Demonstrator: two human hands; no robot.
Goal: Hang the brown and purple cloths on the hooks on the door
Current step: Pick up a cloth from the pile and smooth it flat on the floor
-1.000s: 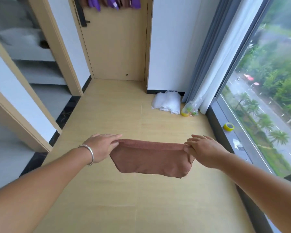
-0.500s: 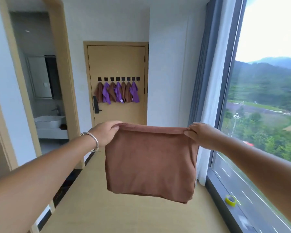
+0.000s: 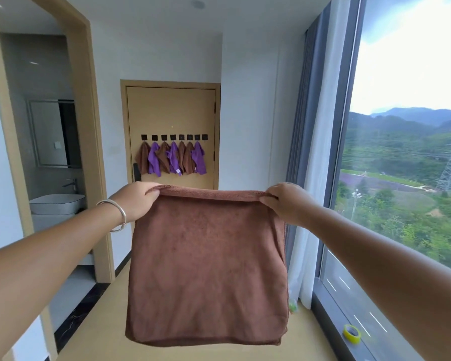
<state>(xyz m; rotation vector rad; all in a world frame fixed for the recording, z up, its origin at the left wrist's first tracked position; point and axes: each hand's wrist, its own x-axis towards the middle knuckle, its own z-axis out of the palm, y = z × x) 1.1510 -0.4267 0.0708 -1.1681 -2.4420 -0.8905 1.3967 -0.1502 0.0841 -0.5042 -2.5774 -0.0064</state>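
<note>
A brown cloth [image 3: 208, 267] hangs flat in front of me, stretched by its top corners. My left hand [image 3: 136, 201] pinches the top left corner and my right hand [image 3: 284, 201] pinches the top right corner. Far ahead stands the wooden door [image 3: 171, 113] with a row of black hooks [image 3: 173, 137]. Several brown and purple cloths [image 3: 172, 158] hang from those hooks in alternating colours. The rightmost hook [image 3: 204, 137] carries no cloth.
A bathroom doorway [image 3: 50, 152] with a sink opens on the left. A large window [image 3: 406, 165] with a curtain [image 3: 313, 165] runs along the right. A yellow tape roll [image 3: 351, 334] lies on the window ledge. Wooden floor [image 3: 102, 342] leads to the door.
The view rose from the floor to the door. Both hands lifted the brown cloth, which now hangs down full length instead of bunched low over the floor.
</note>
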